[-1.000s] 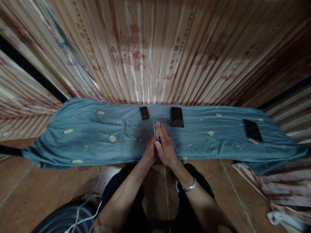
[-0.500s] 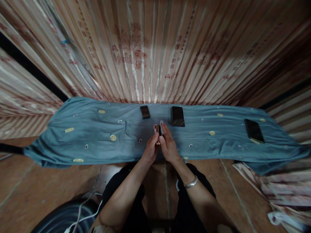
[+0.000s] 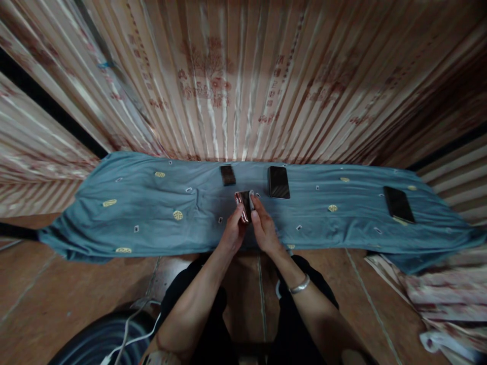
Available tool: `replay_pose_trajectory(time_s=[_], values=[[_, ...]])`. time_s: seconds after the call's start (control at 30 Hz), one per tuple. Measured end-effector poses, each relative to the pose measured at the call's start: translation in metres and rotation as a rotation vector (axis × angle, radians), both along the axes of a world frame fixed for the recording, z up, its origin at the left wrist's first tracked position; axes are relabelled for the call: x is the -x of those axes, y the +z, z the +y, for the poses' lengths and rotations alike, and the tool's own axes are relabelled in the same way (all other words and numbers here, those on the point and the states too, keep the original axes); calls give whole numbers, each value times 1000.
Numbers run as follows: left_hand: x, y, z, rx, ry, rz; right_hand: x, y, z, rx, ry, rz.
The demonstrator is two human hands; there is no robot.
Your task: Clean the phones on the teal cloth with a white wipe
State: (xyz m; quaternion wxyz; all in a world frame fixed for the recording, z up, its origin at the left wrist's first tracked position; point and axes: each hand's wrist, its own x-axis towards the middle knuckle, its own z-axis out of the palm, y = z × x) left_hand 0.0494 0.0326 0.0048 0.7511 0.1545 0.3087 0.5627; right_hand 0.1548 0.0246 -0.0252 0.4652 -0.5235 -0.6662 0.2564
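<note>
My left hand (image 3: 233,230) grips a phone (image 3: 243,207) with a shiny rose-gold edge and a dark face, tilted up above the cloth-covered table. From the other side my right hand (image 3: 265,230) presses a small white cloth-like piece (image 3: 251,197) against the phone's right side. Its fingers point forward with the thumb bent in, and the white piece is mostly hidden under them. Just beyond the hands lies a black phone-like slab (image 3: 279,182), flat on the table. A small dark blurred item (image 3: 228,175) rests farther left.
A teal cloth (image 3: 152,213) with yellow pineapple prints covers the long narrow table. Another black phone-like slab (image 3: 398,204) lies at the right. Patterned curtains (image 3: 228,101) hang behind. A black round object (image 3: 110,339) and white cables (image 3: 133,334) are on the floor at left.
The phone has turned so more of its dark face and rose-gold edge shows. My left hand has shifted slightly left; the right hand with the white piece stays nearly in place.
</note>
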Motion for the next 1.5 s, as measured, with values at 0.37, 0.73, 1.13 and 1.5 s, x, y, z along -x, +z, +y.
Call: replay_pose_trajectory(time_s=[0.37, 0.73, 1.13, 1.5], values=[[10, 1, 12, 50, 90, -10, 2, 0, -9, -16, 62, -55], [17, 3, 17, 99, 130, -43, 0, -1, -18, -11, 105, -77], [18, 6, 19, 121, 132, -73, 3, -4, -24, -53, 84, -156], [15, 8, 20, 147, 99, -28, 8, 6, -34, -186, 173, -274]])
